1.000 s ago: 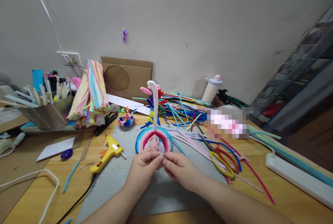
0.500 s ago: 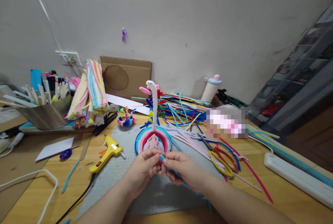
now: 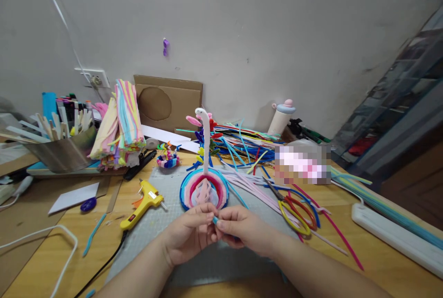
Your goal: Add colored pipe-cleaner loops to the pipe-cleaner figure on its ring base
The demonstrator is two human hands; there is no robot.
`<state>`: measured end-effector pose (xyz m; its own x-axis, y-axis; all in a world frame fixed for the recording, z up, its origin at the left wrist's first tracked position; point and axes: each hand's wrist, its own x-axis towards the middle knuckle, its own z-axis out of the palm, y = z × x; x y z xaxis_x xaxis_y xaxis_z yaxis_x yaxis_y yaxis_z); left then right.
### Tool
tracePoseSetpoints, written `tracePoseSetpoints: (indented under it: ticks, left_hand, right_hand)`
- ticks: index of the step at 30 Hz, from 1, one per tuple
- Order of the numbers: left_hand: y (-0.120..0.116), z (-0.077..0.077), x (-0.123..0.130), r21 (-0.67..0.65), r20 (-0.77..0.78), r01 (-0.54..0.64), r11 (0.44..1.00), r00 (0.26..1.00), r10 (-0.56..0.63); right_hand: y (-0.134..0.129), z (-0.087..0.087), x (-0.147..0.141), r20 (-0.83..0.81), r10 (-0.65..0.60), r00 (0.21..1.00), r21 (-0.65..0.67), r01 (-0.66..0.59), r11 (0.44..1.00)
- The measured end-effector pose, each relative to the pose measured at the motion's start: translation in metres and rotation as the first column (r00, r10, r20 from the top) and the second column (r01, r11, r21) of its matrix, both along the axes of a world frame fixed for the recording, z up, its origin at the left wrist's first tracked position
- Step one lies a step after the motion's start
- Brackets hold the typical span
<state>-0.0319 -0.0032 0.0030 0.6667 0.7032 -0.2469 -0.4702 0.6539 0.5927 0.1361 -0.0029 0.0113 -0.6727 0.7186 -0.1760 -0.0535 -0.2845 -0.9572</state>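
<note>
Both hands meet above the grey cutting mat. My right hand pinches a blue pipe cleaner between thumb and fingers, and most of it is hidden in the grip. At its exposed end, the fingertips of my left hand close in a pinch. Just behind the hands stands a round pipe-cleaner piece in blue, pink and red rings. A white swan-like neck rises upright from it.
A yellow glue gun lies left, its cord trailing forward. Yellow-handled scissors rest among loose pipe cleaners on the right. A metal container of sticks stands back left; a bottle and a white power strip are right.
Both hands have lowered slightly towards me, and more of the ringed piece's lower edge shows. The blue pipe cleaner remains pinched at the fingertips.
</note>
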Motion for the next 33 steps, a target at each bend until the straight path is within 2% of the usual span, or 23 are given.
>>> tracePoseSetpoints:
  ticks: [4, 8, 12, 14, 17, 19, 20, 23, 27, 29, 31, 33]
  left_hand:
    - [-0.001, 0.0, 0.001, 0.011, -0.023, -0.053, 0.999, 0.998, 0.053]
    - [-0.002, -0.004, 0.008, 0.161, -0.102, -0.17, 0.972, 0.977, 0.188]
    - [-0.001, -0.009, 0.014, 0.4, -0.251, -0.298, 0.867, 0.874, 0.417]
    - [0.002, -0.006, 0.01, 0.446, -0.26, -0.394, 0.804, 0.802, 0.537]
    - [0.011, 0.007, -0.007, 0.353, -0.197, -0.599, 0.719, 0.704, 0.683]
    - [0.022, 0.018, -0.024, 0.254, -0.106, -0.738, 0.625, 0.621, 0.777]
    - [0.027, 0.023, -0.033, 0.205, -0.066, -0.806, 0.555, 0.554, 0.83]
    - [0.04, 0.035, -0.058, 0.082, -0.01, -0.88, 0.467, 0.468, 0.884]
    - [0.047, 0.041, -0.078, -0.01, 0.027, -0.903, 0.43, 0.43, 0.902]
    - [0.048, 0.04, -0.083, -0.039, 0.043, -0.899, 0.437, 0.435, 0.899]
    - [0.049, 0.036, -0.085, -0.048, 0.048, -0.896, 0.441, 0.439, 0.897]
    - [0.05, 0.033, -0.085, -0.044, 0.052, -0.899, 0.437, 0.434, 0.899]
  right_hand:
    - [0.0, 0.005, 0.0, 0.008, -0.044, 0.999, 0.006, 0.044, 0.999]
    - [0.003, 0.002, -0.002, -0.011, -0.098, 0.995, -0.003, 0.098, 0.995]
    - [0.004, -0.005, -0.004, 0.013, -0.121, 0.993, 0.053, 0.12, 0.991]
    - [0.004, -0.003, -0.003, 0.076, -0.131, 0.988, 0.127, 0.121, 0.984]
    - [0.007, 0.005, 0.004, 0.19, -0.132, 0.973, 0.2, 0.093, 0.975]
    - [0.011, 0.009, 0.011, 0.242, -0.114, 0.964, 0.21, 0.063, 0.976]
    - [0.014, 0.01, 0.016, 0.257, -0.104, 0.961, 0.214, 0.048, 0.976]
    - [0.027, 0.011, 0.033, 0.293, -0.081, 0.953, 0.247, 0.007, 0.969]
    - [0.045, 0.01, 0.054, 0.333, -0.117, 0.936, 0.312, 0.007, 0.95]
    - [0.052, 0.01, 0.061, 0.324, -0.145, 0.935, 0.318, 0.036, 0.947]
    - [0.057, 0.008, 0.063, 0.292, -0.22, 0.931, 0.328, 0.119, 0.937]
    - [0.061, 0.003, 0.061, 0.227, -0.355, 0.907, 0.344, 0.266, 0.901]
